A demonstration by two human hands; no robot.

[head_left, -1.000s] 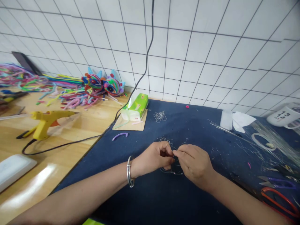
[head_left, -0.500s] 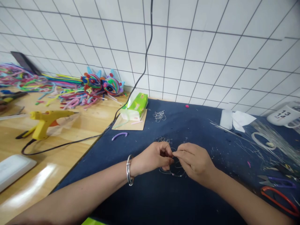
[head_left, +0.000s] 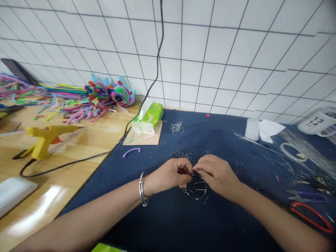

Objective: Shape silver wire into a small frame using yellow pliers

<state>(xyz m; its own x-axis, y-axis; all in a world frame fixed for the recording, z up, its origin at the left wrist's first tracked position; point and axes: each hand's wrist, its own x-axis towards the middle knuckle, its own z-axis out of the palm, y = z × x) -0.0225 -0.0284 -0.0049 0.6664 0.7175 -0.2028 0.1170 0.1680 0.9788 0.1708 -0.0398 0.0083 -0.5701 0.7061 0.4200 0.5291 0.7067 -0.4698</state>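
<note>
A loop of thin wire (head_left: 197,198) with small beads along it hangs between my hands, over the dark blue cloth (head_left: 168,220). My left hand (head_left: 176,174), with a silver bangle at the wrist, pinches the wire between thumb and fingers. My right hand (head_left: 216,175) pinches at the top of the same loop, its fingertips close to those of the left. The exact spot they grip is hidden by the fingers. Just beyond my left hand lie some short bent wires (head_left: 182,154), and farther back is a tangled heap of wire pieces (head_left: 176,128).
A tissue pack (head_left: 148,117) rests on cardboard. To the left are a yellow glue gun (head_left: 49,138), its black cord, and colourful pipe cleaners (head_left: 76,105). On the right lie long wires (head_left: 312,150), purple-handled snips (head_left: 309,196), a red-handled tool (head_left: 312,216) and a white mug (head_left: 317,122).
My hands stay pinched on the wire with fingertips close together. The beaded loop below them shows more openly now. The whole view has shifted slightly.
</note>
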